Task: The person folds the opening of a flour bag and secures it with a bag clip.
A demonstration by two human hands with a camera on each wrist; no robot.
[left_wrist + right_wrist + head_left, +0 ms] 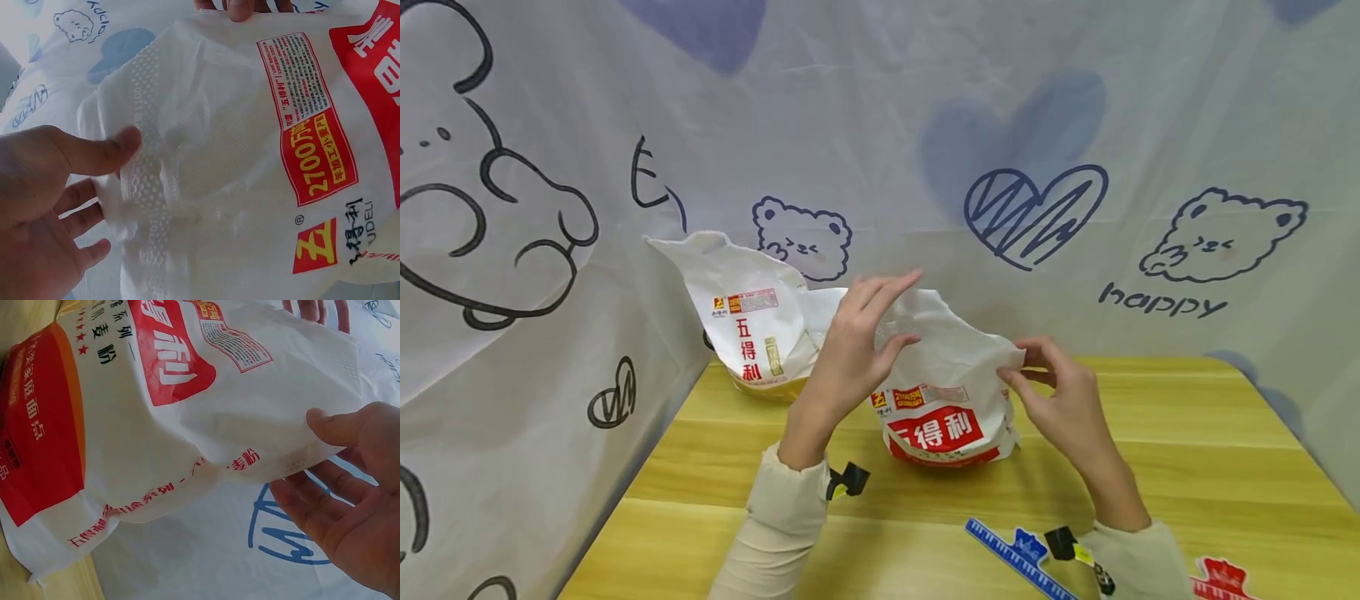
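Note:
A white flour bag (943, 429) with a red label stands upright on the table, its slack top raised. At the bag's right top corner, my right hand (1060, 400) pinches the edge, thumb in front and fingers behind. My left hand (857, 342) is at the left part of the top, fingers extended and thumb spread apart from them. The left wrist view has the left thumb (128, 147) lying over the perforated top strip (149, 156), with some fingers behind the edge. In the right wrist view, the bag's side folds inward below the corner.
Another white flour bag (752, 333) with red lettering stands behind to the left. In front lie a blue clip (1026, 550) and a red clip (1221, 579) on the wooden table (1195, 433). A printed cloth (880, 125) hangs close behind.

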